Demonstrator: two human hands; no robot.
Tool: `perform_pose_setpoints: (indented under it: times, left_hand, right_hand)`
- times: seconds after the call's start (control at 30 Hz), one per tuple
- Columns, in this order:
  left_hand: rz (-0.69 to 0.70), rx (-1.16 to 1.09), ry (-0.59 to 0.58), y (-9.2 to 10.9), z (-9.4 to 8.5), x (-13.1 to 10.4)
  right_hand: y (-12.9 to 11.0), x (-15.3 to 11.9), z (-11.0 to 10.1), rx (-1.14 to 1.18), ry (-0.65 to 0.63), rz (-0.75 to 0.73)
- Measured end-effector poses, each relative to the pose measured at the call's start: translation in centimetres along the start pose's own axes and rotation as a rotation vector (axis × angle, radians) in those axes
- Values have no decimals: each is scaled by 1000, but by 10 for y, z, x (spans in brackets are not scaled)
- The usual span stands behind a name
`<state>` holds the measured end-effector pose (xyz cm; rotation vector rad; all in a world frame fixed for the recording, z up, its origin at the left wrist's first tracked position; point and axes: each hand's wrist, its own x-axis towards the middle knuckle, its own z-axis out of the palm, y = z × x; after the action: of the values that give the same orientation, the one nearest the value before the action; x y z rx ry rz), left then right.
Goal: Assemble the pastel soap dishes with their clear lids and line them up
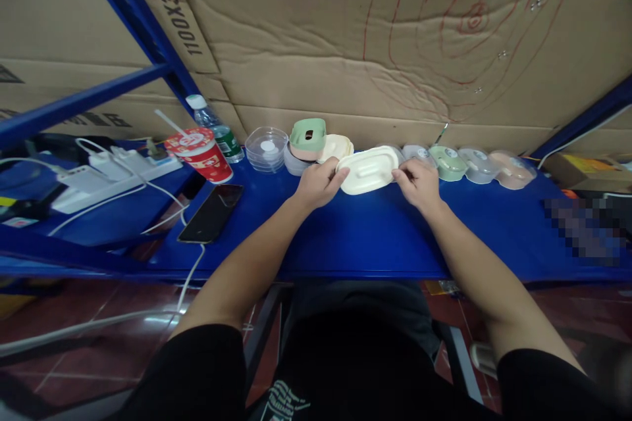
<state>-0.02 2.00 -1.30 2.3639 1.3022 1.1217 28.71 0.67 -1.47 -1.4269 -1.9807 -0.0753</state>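
Observation:
A cream plastic tray-like piece [369,170] with rounded corners and a raised oval middle is held up above the blue table. My left hand [320,183] grips its left end, thumb on top. At its right end my right hand [419,183] pinches the edge. Behind my left hand stands a green box-like piece [307,134] with a dark slot, on top of other parts. Cream pieces [336,146] lie beside it. Clear plastic covers [266,150] are stacked to the left. Behind my right hand, a green lidded container [450,163] stands in a row with others.
On the left are a red cup with a straw [210,161], a water bottle [222,135], a black phone [211,214] on a cable, and a white power strip [118,177]. A grey container [478,166] and a peach container [512,170] stand right. Cardboard [306,33] walls the back.

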Motion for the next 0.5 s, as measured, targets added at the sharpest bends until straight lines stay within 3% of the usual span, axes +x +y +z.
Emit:
perform_pose_setpoints:
  times: [0.13,0.37,0.43,0.5]
  left_hand:
    - [-69,50,-29,-2,2,5]
    - [-172,278,-373,-19,11,6]
    - [-211,309,-339,-21,8,7]
    - [-254,285,-157,-20,1,10]
  right_hand:
    - [-7,1,3,42,-151,20]
    - [-2,3,12,-53,-663,-29]
    - [-1,3,13,-73,-713,-25]
    - [0,3,14,-62,-723,-19]
